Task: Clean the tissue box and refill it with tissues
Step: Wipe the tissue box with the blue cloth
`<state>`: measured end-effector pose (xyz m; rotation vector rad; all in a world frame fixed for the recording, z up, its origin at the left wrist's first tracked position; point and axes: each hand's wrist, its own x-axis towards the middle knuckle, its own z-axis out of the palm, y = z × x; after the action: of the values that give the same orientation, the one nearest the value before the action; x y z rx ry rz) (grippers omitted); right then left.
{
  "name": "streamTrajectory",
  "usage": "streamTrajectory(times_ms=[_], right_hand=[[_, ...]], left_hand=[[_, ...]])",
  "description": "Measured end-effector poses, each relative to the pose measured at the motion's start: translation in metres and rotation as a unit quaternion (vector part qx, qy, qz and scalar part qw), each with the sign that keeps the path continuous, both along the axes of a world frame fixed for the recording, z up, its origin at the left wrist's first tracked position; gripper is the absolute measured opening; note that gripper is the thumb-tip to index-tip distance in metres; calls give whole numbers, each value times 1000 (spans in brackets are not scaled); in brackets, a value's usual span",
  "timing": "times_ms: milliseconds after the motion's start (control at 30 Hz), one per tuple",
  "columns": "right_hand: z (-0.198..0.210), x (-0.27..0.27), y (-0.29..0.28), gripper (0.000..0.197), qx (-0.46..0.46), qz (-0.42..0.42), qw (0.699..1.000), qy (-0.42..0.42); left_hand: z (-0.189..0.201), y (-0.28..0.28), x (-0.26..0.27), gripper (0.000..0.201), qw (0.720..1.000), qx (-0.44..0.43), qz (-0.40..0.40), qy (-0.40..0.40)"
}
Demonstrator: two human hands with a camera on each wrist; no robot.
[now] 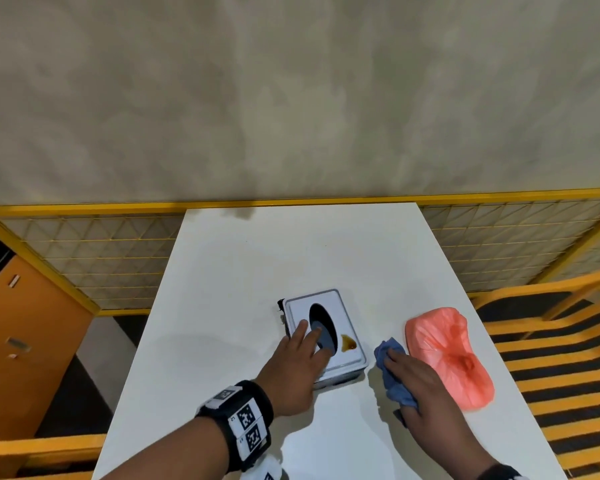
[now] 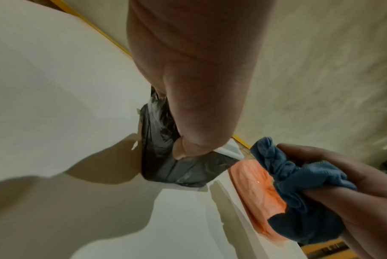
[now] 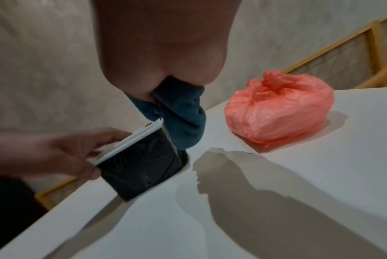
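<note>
The tissue box [image 1: 343, 315] has a white lid with an oval opening and dark sides [image 3: 141, 168], and stands mid-table. A brown stain [image 1: 347, 342] marks the lid near its front right. My left hand [image 1: 305, 348] holds the box, fingers on the lid and thumb [image 2: 188, 145] against the dark side. Just right of the box, my right hand [image 1: 420, 379] grips a crumpled blue cloth [image 1: 390, 351], which hangs close to the box's corner in the right wrist view. A knotted pink plastic bag [image 1: 451, 355] lies further right; its contents are hidden.
The white table [image 1: 243, 271] is narrow and ends at a yellow mesh fence [image 1: 118, 258] before a grey wall. An orange cabinet [image 1: 25, 341] stands at the left. Yellow and black stripes [image 1: 561, 358] run along the right.
</note>
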<state>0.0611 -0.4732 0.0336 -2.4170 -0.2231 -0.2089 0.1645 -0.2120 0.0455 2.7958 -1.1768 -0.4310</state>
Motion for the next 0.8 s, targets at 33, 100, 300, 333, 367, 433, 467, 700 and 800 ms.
streamTrajectory(times_ms=[33,100,300,333,367,433,467,700,800], right_hand=[[0,3,9,60,-29,22,999,-25],[-2,10,30,56,-72,89,993,-32],[2,46,69,46,-86,129,988,-16],[5,50,66,47,-90,132,987,-12],[5,51,62,49,-100,138,985,-12],[4,56,52,52,-115,144,983,-7],[4,59,49,52,-114,138,984,-6],[13,102,53,37,-108,75,991,39],[14,115,53,43,-61,23,996,56]], left_hand=[[0,4,1,67,1000,-12,-6,3],[-1,8,2,65,999,-35,-17,3],[-11,9,5,57,995,-95,-26,-20],[-9,9,6,58,996,-89,-23,-5],[-8,9,7,59,996,-85,-24,7],[-8,10,9,60,995,-100,-28,7],[-10,11,9,59,994,-106,-30,7],[-16,22,16,62,993,-96,-63,10],[-6,31,23,67,994,-63,-86,14]])
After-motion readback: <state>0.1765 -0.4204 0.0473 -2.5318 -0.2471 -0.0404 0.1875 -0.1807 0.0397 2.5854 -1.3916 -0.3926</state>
